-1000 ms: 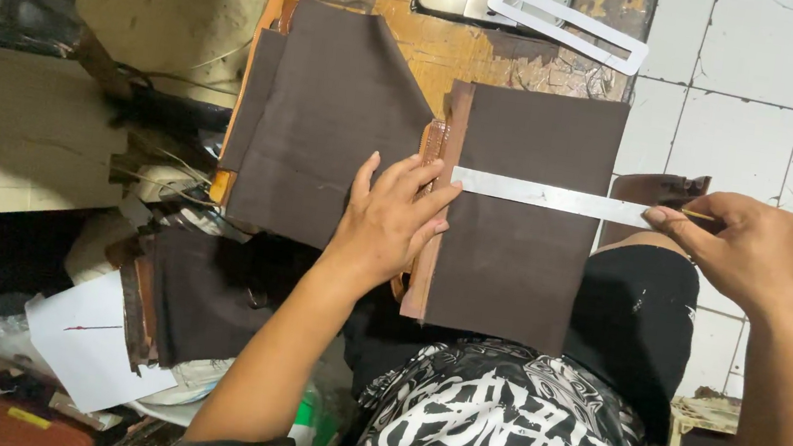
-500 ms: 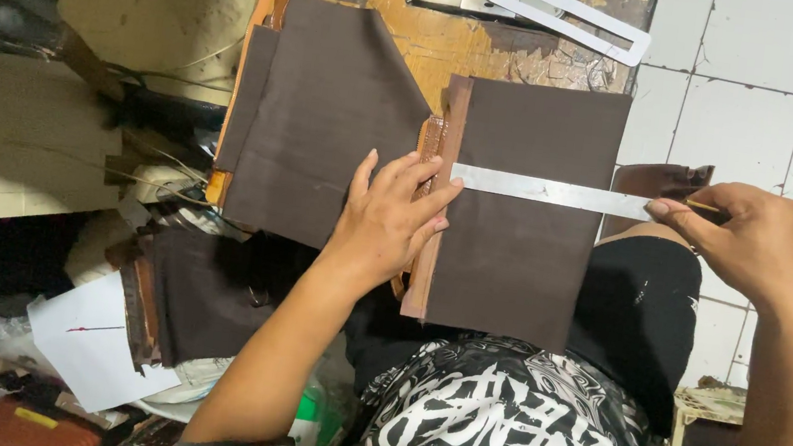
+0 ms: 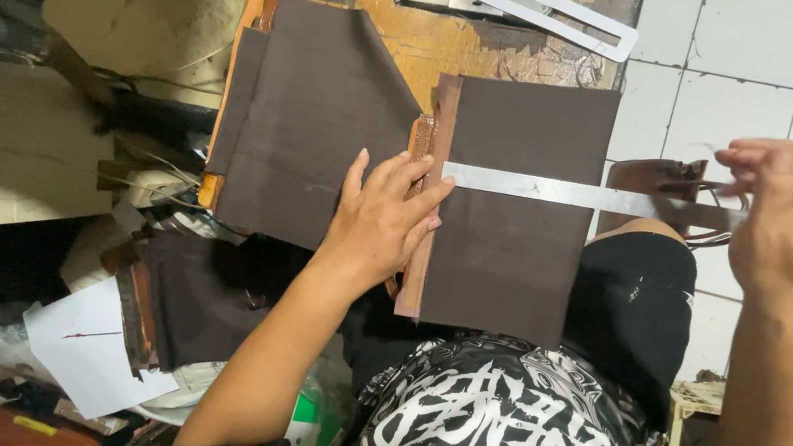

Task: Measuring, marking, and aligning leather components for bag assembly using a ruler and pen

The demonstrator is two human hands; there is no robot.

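A large dark brown fabric piece (image 3: pixel 314 117) is lying across the left edge of the wooden board (image 3: pixel 409 38), and beside it the left hand (image 3: pixel 385 217) is pressing down with fingers spread apart on the near end of a steel ruler (image 3: pixel 571 193). The ruler is stretching across a dark brown panel (image 3: pixel 513 258) toward the right hand (image 3: pixel 790 221), whose fingers are pinching together over its far end.
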